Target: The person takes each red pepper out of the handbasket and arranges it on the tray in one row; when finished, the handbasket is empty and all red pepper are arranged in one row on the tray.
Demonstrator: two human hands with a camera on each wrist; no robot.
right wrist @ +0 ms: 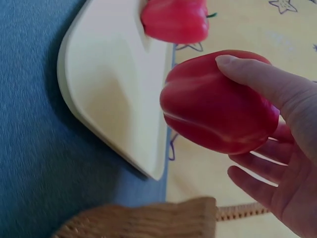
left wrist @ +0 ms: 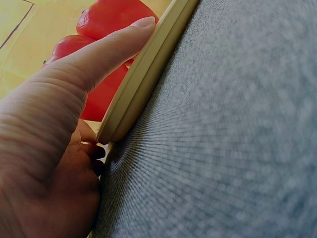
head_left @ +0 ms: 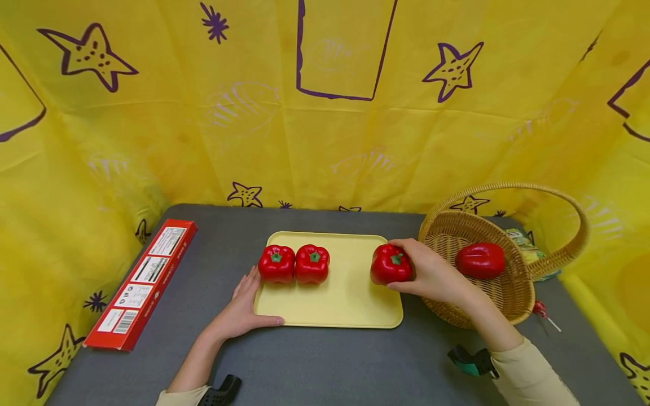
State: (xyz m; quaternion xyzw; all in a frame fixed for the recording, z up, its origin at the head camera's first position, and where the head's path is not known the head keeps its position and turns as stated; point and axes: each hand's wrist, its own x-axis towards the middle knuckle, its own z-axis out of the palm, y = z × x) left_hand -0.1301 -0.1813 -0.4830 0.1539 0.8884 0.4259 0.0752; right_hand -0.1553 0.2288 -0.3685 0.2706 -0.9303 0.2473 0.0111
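Note:
My right hand [head_left: 431,270] grips a red bell pepper [head_left: 390,265] with a green stem, above the right end of a pale yellow tray [head_left: 350,307]. In the right wrist view the pepper [right wrist: 218,104] is held up off the tray, thumb on one side and fingers on the other. Two more red bell peppers, one on the left [head_left: 276,265] and one beside it [head_left: 312,265], stand upright on the tray's left part. My left hand [head_left: 244,310] rests at the tray's near left corner. Its thumb lies along the front rim, its straight fingers along the left side.
A wicker basket [head_left: 447,225] with a tall handle stands right of the tray, with another red bell pepper [head_left: 479,260] lying inside. Behind it sits a green-yellow packet [head_left: 528,248]; a red-wrapped lollipop [head_left: 540,310] lies beside it. A long red box [head_left: 142,282] lies at the left.

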